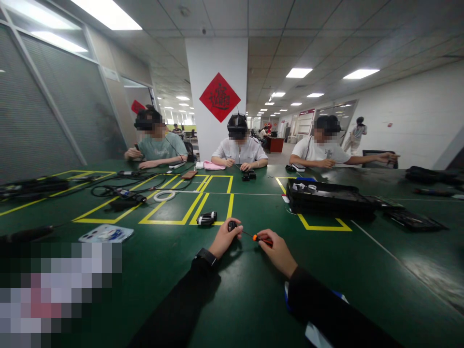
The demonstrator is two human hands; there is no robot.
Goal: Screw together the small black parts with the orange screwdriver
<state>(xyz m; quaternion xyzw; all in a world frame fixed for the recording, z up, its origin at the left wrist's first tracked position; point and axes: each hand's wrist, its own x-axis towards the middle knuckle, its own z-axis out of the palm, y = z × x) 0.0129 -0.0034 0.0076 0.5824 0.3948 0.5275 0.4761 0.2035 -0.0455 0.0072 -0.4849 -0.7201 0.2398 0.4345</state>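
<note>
My left hand [225,238], with a dark watch on its wrist, is closed around a small black part [232,225] whose kind I cannot make out. In my right hand [277,251] is a screwdriver [264,239] with an orange and black handle. Its thin shaft points left, toward the black part; whether the tip touches it is too small to tell. Just left of my left hand, two black cylindrical pieces with white bands [207,219] lie side by side on the green table [239,309].
A long black tray-like housing [328,198] stands to the right, with flat dark parts [413,218] beside it. Cables [119,193] and a white ring [164,195] lie left, near a phone-like object [106,233]. Several people sit across the table, one handling small black parts [248,175].
</note>
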